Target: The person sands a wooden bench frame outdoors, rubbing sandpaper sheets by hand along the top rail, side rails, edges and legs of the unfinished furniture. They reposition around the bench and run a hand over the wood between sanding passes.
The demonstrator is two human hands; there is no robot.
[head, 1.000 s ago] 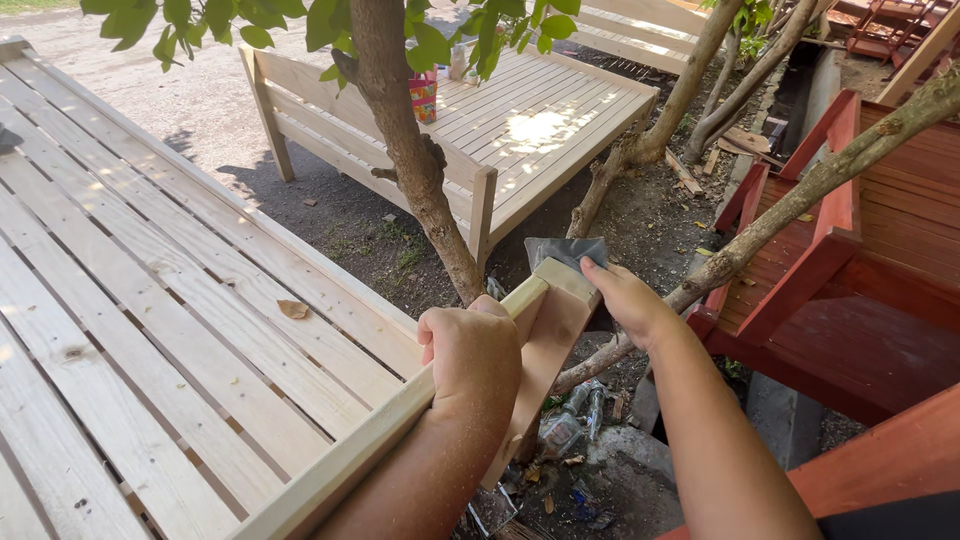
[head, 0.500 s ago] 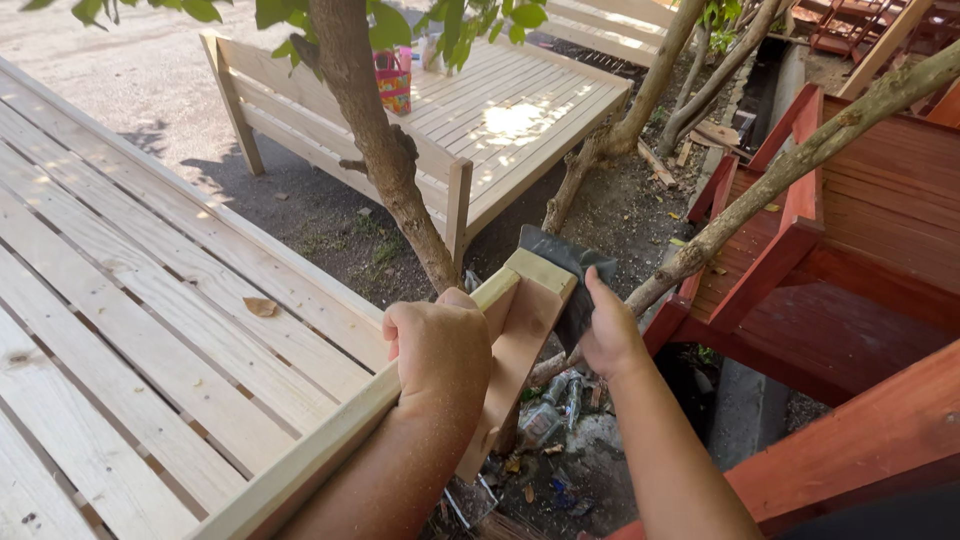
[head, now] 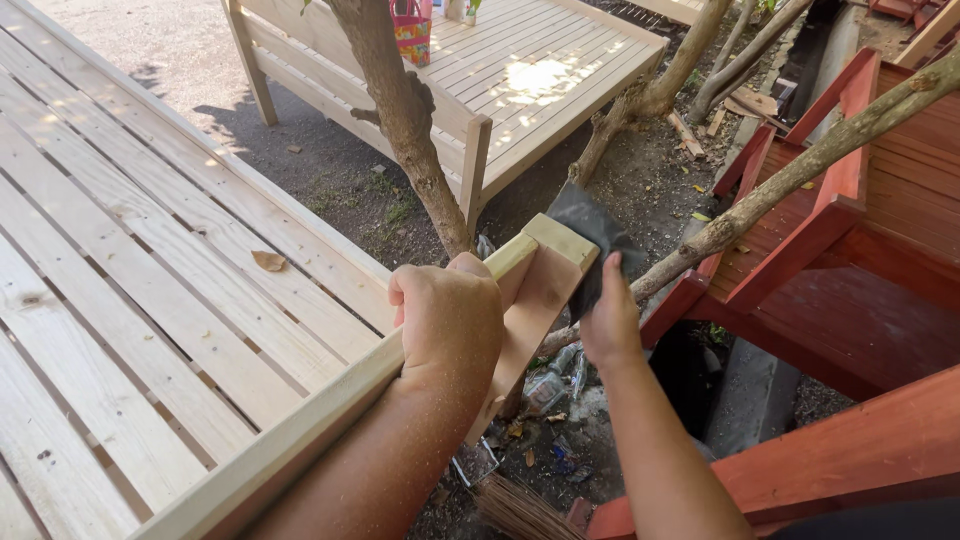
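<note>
My left hand grips the edge rail of a pale slatted wooden platform, close to its corner leg. My right hand presses a dark sheet of sandpaper against the outer face of that corner. The sandpaper folds over the top end of the corner post. Fine dust covers my left hand and forearm.
A slatted platform top fills the left. A thin tree trunk rises just behind the corner, with a second pale platform beyond it. Red wooden furniture and a slanting branch crowd the right. Litter and a broom lie on the ground below.
My right hand has slid the sandpaper along the corner's outer face. My view has dropped lower and closer. My left hand keeps its grip on the rail.
</note>
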